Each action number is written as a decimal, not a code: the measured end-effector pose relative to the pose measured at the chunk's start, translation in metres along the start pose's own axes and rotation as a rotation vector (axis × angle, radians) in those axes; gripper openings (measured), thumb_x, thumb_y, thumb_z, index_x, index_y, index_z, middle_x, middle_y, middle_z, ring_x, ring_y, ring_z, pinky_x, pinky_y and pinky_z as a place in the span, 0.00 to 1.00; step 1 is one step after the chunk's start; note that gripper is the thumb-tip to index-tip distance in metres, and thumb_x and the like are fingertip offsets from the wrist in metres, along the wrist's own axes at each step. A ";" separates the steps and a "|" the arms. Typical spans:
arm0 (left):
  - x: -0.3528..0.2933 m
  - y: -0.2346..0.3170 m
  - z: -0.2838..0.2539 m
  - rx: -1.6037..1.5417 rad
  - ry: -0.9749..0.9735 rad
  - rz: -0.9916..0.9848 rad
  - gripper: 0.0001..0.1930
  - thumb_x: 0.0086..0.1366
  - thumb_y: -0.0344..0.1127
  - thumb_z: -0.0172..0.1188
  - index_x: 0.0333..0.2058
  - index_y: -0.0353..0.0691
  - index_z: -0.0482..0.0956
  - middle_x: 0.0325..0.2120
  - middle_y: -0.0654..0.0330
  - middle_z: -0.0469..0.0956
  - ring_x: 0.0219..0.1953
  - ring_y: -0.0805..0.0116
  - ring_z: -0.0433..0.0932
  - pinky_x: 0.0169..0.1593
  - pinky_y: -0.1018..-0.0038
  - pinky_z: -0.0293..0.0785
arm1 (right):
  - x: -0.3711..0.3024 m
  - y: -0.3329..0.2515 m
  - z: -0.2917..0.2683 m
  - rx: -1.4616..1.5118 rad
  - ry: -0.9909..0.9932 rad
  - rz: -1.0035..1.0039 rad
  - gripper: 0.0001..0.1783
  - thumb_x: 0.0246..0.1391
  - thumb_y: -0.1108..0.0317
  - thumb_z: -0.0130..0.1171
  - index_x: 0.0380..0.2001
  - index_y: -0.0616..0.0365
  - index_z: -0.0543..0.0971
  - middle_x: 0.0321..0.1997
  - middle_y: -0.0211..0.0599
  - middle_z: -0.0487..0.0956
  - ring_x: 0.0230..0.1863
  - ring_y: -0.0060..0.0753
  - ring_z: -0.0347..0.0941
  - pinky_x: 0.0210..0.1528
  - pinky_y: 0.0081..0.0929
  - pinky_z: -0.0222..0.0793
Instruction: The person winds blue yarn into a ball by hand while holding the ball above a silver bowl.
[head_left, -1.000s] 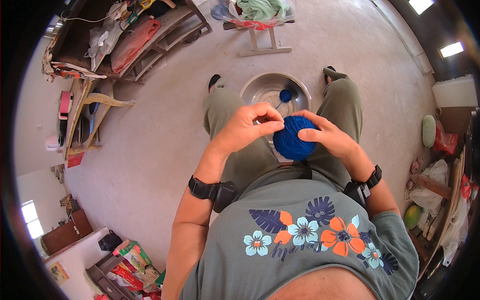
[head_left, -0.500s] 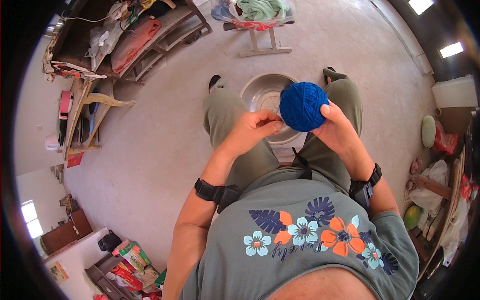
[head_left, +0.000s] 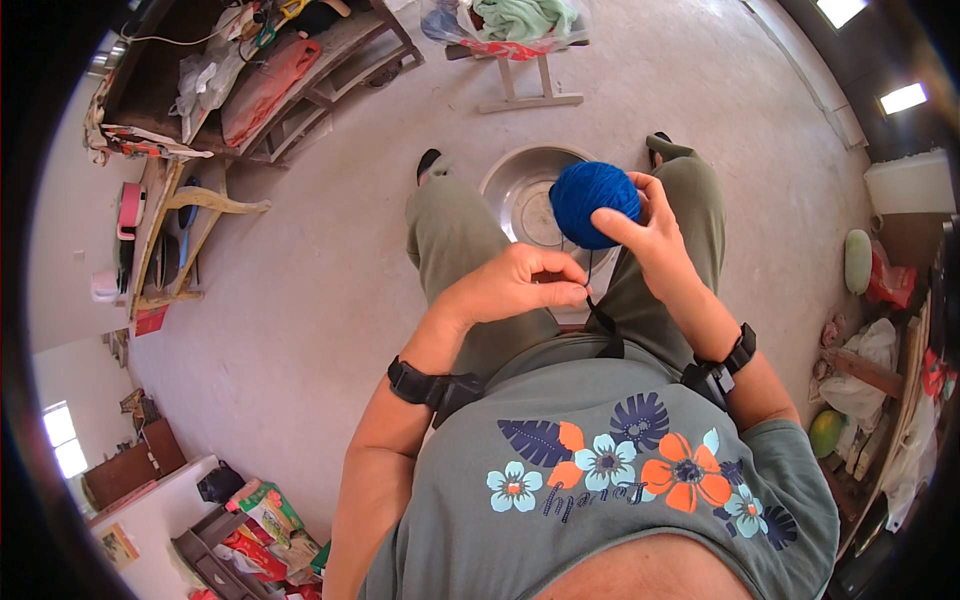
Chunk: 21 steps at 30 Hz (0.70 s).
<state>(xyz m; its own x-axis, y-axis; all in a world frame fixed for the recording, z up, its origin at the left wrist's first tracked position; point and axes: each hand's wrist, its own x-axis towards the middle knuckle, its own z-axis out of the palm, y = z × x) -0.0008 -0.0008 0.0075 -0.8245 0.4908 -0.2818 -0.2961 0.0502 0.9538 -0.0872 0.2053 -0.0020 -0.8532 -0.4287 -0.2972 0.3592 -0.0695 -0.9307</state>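
Observation:
A round ball of blue yarn (head_left: 592, 204) is gripped in my right hand (head_left: 660, 243), with the thumb on its near side and the fingers around its right side. Lower and to the left, my left hand (head_left: 515, 284) has thumb and forefinger pinched together on a dark strand of yarn (head_left: 588, 266). That strand runs from the underside of the ball down to the fingertips. Below both hands, a wide metal basin (head_left: 522, 178) stands between my legs, partly covered by the ball and my left hand.
My knees (head_left: 452, 225) flank the basin. Ahead is a small wooden stand (head_left: 530, 100) bearing a bag with green cloth. A cluttered wooden shelf (head_left: 340, 75) stands at the far left. Along the right lie a pale green gourd (head_left: 857, 262) and plastic bags (head_left: 870, 375).
The ball has turned and shifted slightly left, and my right hand now grips it further round its right side. My left hand has moved down and slightly right, away from the ball.

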 end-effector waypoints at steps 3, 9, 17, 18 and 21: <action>-0.004 0.008 -0.005 -0.062 0.062 0.086 0.07 0.66 0.32 0.63 0.38 0.35 0.81 0.30 0.69 0.79 0.35 0.82 0.73 0.42 0.81 0.71 | 0.000 0.007 -0.006 -0.305 0.002 -0.133 0.44 0.43 0.58 0.77 0.58 0.61 0.64 0.46 0.39 0.73 0.49 0.27 0.71 0.52 0.29 0.70; -0.006 0.014 -0.020 -0.022 0.214 0.112 0.02 0.65 0.27 0.63 0.34 0.35 0.80 0.31 0.67 0.77 0.35 0.80 0.74 0.41 0.79 0.71 | -0.009 0.003 -0.012 -0.232 -0.289 0.082 0.40 0.46 0.53 0.75 0.57 0.60 0.68 0.50 0.39 0.75 0.53 0.29 0.71 0.55 0.27 0.69; -0.005 0.005 -0.023 -0.048 0.288 0.131 0.05 0.65 0.31 0.65 0.36 0.37 0.81 0.30 0.69 0.78 0.34 0.81 0.74 0.40 0.81 0.72 | -0.017 -0.010 -0.023 0.125 -0.629 0.332 0.43 0.52 0.52 0.69 0.64 0.63 0.65 0.56 0.39 0.74 0.58 0.28 0.70 0.62 0.28 0.64; -0.005 0.004 -0.024 -0.064 0.324 0.115 0.06 0.66 0.32 0.64 0.37 0.36 0.82 0.30 0.69 0.79 0.34 0.81 0.75 0.40 0.81 0.72 | -0.017 -0.011 -0.023 0.125 -0.628 0.331 0.43 0.52 0.52 0.69 0.64 0.63 0.65 0.56 0.39 0.74 0.58 0.28 0.70 0.62 0.28 0.64; -0.005 -0.004 -0.024 -0.093 0.368 0.095 0.07 0.67 0.32 0.63 0.39 0.36 0.82 0.31 0.68 0.79 0.35 0.81 0.75 0.41 0.82 0.72 | -0.019 -0.013 -0.023 0.378 -0.574 0.256 0.43 0.52 0.51 0.66 0.64 0.63 0.64 0.57 0.39 0.74 0.59 0.30 0.70 0.63 0.31 0.64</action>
<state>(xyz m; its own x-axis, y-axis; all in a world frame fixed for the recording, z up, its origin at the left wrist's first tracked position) -0.0074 -0.0245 0.0022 -0.9630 0.1442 -0.2277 -0.2392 -0.0679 0.9686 -0.0847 0.2350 0.0109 -0.4299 -0.8702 -0.2405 0.7149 -0.1655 -0.6793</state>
